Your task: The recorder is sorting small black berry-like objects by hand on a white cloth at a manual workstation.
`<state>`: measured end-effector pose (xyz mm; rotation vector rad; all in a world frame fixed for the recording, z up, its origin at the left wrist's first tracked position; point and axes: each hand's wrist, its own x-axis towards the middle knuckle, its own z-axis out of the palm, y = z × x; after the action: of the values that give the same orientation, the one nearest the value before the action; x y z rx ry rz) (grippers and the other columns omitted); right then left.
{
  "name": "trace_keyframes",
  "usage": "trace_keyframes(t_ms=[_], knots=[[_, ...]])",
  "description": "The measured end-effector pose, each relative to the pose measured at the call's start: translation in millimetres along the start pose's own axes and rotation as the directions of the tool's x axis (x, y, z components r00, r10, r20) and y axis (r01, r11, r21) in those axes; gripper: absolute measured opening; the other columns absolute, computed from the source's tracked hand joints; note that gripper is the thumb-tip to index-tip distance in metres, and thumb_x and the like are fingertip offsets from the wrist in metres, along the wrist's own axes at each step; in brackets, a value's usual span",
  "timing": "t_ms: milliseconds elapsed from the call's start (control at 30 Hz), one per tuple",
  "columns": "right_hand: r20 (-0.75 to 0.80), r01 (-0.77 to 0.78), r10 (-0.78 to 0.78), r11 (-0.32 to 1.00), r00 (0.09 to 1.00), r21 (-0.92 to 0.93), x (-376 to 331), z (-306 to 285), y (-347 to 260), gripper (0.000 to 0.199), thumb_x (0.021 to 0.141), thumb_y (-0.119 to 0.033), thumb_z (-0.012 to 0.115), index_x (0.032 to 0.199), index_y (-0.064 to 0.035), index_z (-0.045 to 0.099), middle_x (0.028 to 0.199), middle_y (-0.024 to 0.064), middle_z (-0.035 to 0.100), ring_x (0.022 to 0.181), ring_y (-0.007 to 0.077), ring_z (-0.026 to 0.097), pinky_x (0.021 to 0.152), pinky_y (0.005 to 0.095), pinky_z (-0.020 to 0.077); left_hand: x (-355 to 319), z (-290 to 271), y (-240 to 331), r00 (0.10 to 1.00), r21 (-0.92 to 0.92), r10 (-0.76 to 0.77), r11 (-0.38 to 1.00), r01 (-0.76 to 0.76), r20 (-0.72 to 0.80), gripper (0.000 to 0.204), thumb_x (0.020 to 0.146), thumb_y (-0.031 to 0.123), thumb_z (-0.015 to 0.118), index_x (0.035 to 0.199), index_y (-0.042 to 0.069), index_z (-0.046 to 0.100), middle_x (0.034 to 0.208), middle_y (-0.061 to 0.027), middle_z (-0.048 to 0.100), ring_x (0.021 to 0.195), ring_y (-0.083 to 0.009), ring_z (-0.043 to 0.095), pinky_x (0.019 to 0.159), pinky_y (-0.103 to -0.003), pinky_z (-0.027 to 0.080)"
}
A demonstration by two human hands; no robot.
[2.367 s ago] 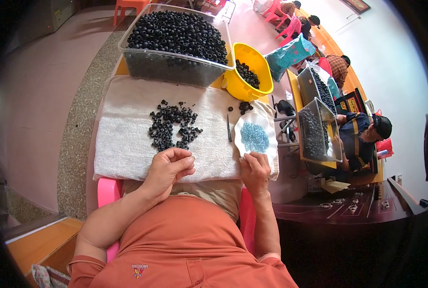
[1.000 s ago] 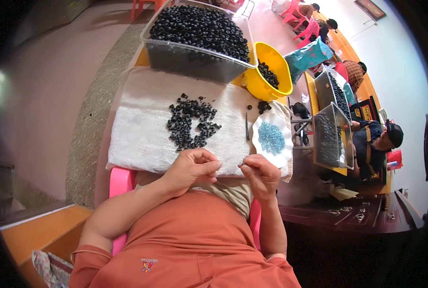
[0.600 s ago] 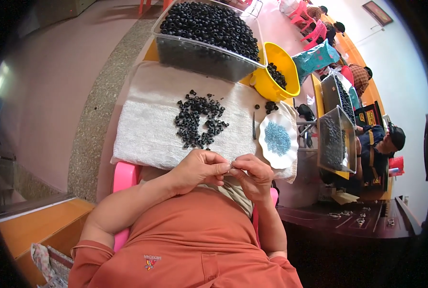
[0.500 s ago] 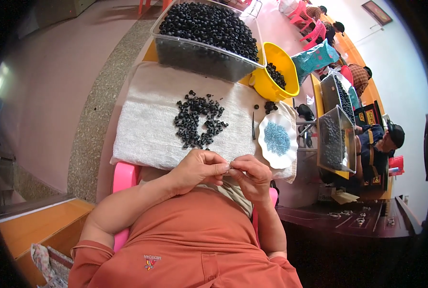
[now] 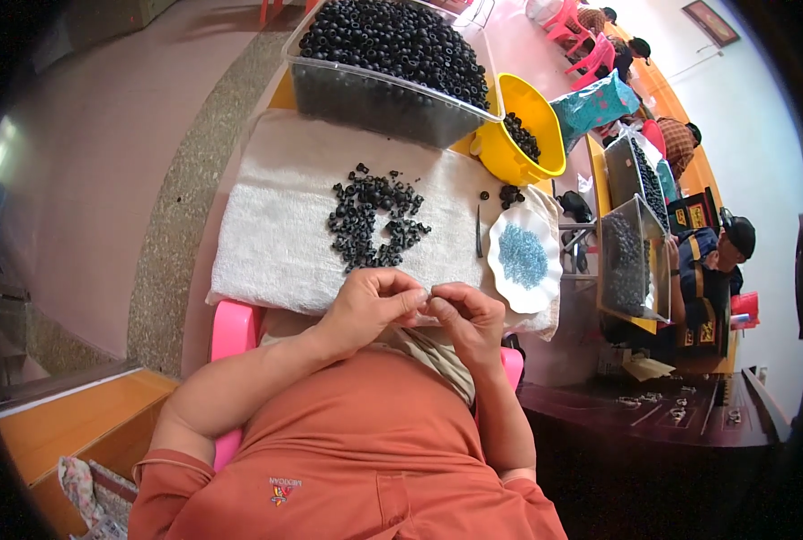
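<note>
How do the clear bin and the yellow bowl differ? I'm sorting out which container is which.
The clear bin is rectangular, see-through and heaped full of small black rings; the yellow bowl is round, opaque and holds only a small pile. The bin is far larger. Both stand at the far edge of the white towel.

Single view, head-worn, looking steeply down over the wearer's chest. Fisheye: dark rim all round, straight edges bowed. Forearms enter from the lower edge; left hand (image 5: pixel 372 303) and right hand (image 5: pixel 464 314) meet near centre, close to the lens. Bench (image 5: pixel 266 243) runs up the frame beyond them. Other workers small at far upper right. No second view.
</note>
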<state>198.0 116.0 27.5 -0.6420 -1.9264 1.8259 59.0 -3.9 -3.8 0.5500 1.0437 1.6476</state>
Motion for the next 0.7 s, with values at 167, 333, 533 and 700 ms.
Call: trace_keyframes(t_ms=[167, 333, 533, 700], knots=[[0.015, 0.134, -0.134, 0.973, 0.991, -0.190, 6, -14, 22, 0.012, 0.089, 0.006, 0.064, 0.100, 0.0060, 0.066, 0.097, 0.0080, 0.064, 0.087, 0.0122, 0.064, 0.076, 0.0250, 0.0544, 4, -6, 0, 0.992, -0.115, 0.003, 0.993, -0.017, -0.123, 0.013, 0.093, 0.014, 0.066, 0.098, 0.002, 0.065, 0.085, -0.0022, 0.065, 0.073, -0.0087, 0.063, 0.068, -0.022, 0.055], [0.020, 0.127, -0.126, 0.951, 0.992, -0.282, 6, -17, 28, 0.013, 0.088, 0.005, 0.065, 0.101, 0.0047, 0.066, 0.098, 0.0069, 0.064, 0.085, 0.0092, 0.060, 0.074, 0.0219, 0.0489, 2, -6, 8, 0.990, -0.108, -0.042, 0.994, 0.027, -0.135, 0.013, 0.092, 0.014, 0.067, 0.097, 0.002, 0.065, 0.083, -0.0026, 0.065, 0.073, -0.0095, 0.063, 0.066, -0.022, 0.054], [0.078, 0.154, -0.139, 0.956, 0.987, -0.250, 8, -17, 25, 0.022, 0.089, 0.007, 0.063, 0.110, 0.0043, 0.064, 0.106, 0.0096, 0.062, 0.087, 0.0107, 0.060, 0.075, 0.0230, 0.0496, 5, -9, 2, 0.992, -0.149, -0.015, 0.989, -0.004, -0.125, 0.014, 0.092, 0.014, 0.068, 0.100, 0.003, 0.065, 0.084, -0.0016, 0.065, 0.073, -0.0097, 0.064, 0.069, -0.023, 0.056], [0.115, 0.180, -0.162, 0.968, 0.980, -0.177, 11, -9, 18, 0.030, 0.088, 0.008, 0.063, 0.117, 0.0028, 0.063, 0.113, 0.0126, 0.060, 0.089, 0.0131, 0.061, 0.076, 0.0238, 0.0497, 1, -5, 10, 0.995, -0.134, -0.097, 0.987, 0.092, -0.033, 0.013, 0.093, 0.013, 0.066, 0.100, 0.002, 0.066, 0.084, -0.0006, 0.065, 0.073, -0.0075, 0.063, 0.069, -0.023, 0.058]])
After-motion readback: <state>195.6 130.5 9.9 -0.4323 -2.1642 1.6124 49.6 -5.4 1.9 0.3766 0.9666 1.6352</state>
